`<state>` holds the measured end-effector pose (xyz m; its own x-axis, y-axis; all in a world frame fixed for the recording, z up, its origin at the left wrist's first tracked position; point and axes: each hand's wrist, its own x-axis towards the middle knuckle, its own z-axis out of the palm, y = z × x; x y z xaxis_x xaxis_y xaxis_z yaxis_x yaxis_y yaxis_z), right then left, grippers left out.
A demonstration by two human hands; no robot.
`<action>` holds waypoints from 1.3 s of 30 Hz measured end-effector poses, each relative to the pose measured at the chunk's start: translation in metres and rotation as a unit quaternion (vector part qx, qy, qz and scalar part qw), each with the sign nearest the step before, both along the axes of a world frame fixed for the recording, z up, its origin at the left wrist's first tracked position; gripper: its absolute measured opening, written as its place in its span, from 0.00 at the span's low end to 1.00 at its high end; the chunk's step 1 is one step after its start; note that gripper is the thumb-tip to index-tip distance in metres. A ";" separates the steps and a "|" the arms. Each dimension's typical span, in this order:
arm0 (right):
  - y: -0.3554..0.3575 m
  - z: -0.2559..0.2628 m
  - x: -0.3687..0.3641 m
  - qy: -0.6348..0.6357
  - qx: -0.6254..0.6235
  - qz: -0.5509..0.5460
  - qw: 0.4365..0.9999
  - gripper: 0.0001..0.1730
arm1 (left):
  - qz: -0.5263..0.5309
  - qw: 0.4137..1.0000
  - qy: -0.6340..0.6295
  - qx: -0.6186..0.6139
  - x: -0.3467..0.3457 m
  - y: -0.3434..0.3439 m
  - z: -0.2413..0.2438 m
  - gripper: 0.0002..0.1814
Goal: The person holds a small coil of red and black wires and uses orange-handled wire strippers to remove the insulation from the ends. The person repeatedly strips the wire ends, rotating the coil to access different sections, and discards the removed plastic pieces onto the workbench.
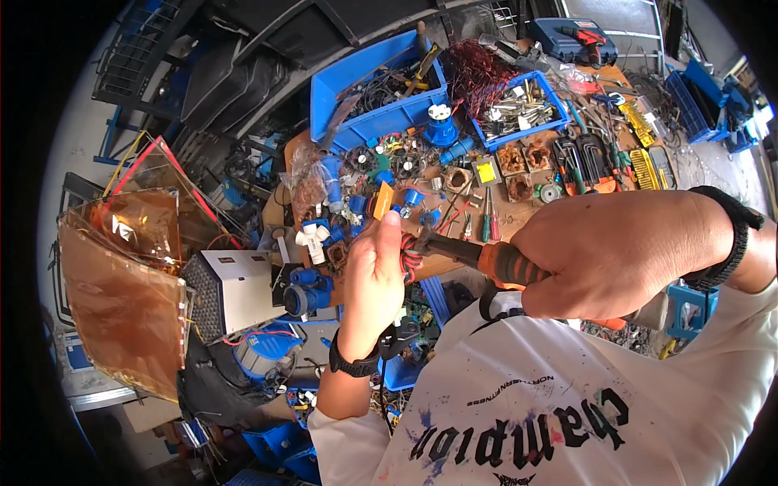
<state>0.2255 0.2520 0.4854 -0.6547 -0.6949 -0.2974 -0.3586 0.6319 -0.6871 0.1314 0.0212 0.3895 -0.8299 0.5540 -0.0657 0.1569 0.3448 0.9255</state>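
Observation:
My right hand (598, 255) is closed around the orange and black grip of a hand tool (453, 248), whose dark metal head points left. That head meets a small coil of red and black wire (411, 258), which my left hand (375, 267) holds. A flat orange piece (383, 201) sticks up beyond my left thumb; whether it is pinched there or lies behind is unclear. Beyond the tool, screwdrivers with green (486, 226) and red (494, 228) handles lie side by side on the wooden table (516, 212). The fingers under both hands are partly hidden.
At the back of the table stand a blue bin (389, 115) of cables and tools and a blue tray (523, 141) of metal parts. A red cordless drill (591, 41) rests on a case. Blue sockets, motor coils and hex key sets crowd the tabletop. A white box (243, 285) stands left.

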 end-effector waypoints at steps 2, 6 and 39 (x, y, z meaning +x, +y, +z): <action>0.000 0.001 0.000 -0.019 0.000 -0.013 1.000 0.17 | 0.014 1.000 -0.009 0.002 -0.001 -0.001 -0.002 0.31; 0.000 0.003 -0.004 -0.066 0.004 -0.034 0.997 0.18 | 0.008 1.000 -0.009 -0.009 0.000 -0.001 0.003 0.29; 0.000 -0.028 -0.012 -0.070 -0.139 -0.051 0.987 0.16 | 0.031 0.997 0.063 -0.039 -0.011 -0.013 -0.012 0.31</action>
